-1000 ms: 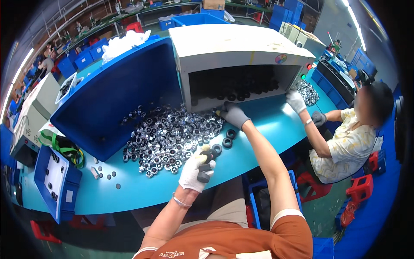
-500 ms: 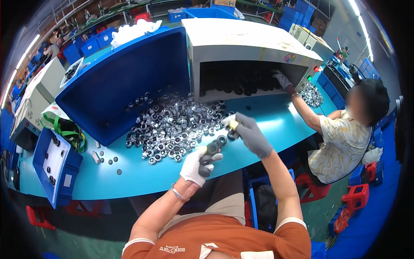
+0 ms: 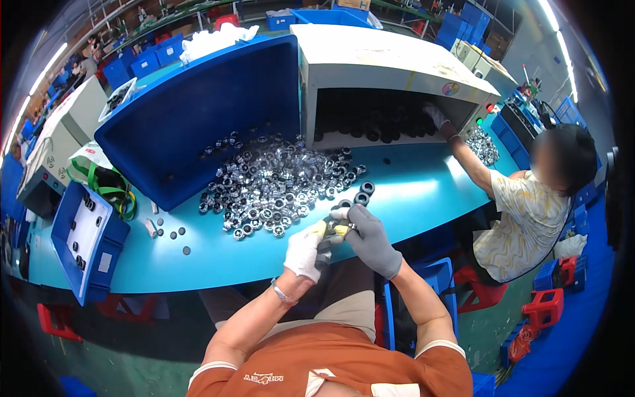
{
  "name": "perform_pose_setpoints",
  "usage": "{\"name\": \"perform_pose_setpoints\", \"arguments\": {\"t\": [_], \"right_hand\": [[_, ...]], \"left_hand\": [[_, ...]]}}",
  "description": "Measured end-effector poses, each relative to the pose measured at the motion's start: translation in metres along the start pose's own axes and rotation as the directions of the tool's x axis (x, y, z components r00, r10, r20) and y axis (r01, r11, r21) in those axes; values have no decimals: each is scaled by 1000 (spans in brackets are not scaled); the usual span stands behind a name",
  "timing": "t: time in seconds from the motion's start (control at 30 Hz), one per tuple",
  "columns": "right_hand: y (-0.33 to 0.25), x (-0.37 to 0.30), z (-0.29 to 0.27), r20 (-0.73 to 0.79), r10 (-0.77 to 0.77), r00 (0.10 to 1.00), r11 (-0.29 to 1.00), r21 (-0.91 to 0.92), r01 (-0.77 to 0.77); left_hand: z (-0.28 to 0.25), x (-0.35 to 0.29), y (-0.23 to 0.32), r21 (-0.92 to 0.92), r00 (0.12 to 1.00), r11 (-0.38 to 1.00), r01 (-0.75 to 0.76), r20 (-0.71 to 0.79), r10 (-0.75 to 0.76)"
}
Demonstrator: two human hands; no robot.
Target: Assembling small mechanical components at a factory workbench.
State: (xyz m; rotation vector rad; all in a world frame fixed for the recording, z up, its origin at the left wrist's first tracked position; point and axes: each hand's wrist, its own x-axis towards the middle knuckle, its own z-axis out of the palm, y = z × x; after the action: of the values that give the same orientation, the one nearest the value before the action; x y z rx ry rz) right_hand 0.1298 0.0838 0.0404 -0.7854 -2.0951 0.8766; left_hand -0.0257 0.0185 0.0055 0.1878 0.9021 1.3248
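Note:
My left hand, in a white glove, holds a stack of dark ring parts over the near edge of the turquoise table. In a grey glove, my right hand meets it and pinches a small part at the top of the stack. Just beyond my hands lies a heap of shiny metal rings, with two black rings at its right edge.
A big blue bin lies tipped on its side behind the heap. A white box machine holds dark rings; a seated person at the right reaches a gloved hand into it. A small blue tray sits at the left.
My right hand came back from the table near the black rings and joined my left hand at the stack. The person at the right moved a hand from the table into the machine opening.

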Motion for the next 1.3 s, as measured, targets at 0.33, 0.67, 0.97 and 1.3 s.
{"name": "perform_pose_setpoints", "arguments": {"t": [0.33, 0.67, 0.97, 1.3], "right_hand": [[-16, -15, 8, -17, 217, 976, 916, 348, -198], [-42, -21, 32, -182, 380, 907, 699, 698, -153], [-43, -15, 73, -507, 103, 856, 986, 166, -21], [10, -36, 14, -50, -59, 997, 719, -695, 7]], "left_hand": [[4, -6, -5, 40, 973, 981, -191, 141, 184], [28, -24, 5, 363, 649, 556, -748, 224, 727], [-3, -14, 7, 255, 792, 754, -606, 98, 603], [-21, -3, 5, 764, 754, 279, -581, 377, 538]]}}
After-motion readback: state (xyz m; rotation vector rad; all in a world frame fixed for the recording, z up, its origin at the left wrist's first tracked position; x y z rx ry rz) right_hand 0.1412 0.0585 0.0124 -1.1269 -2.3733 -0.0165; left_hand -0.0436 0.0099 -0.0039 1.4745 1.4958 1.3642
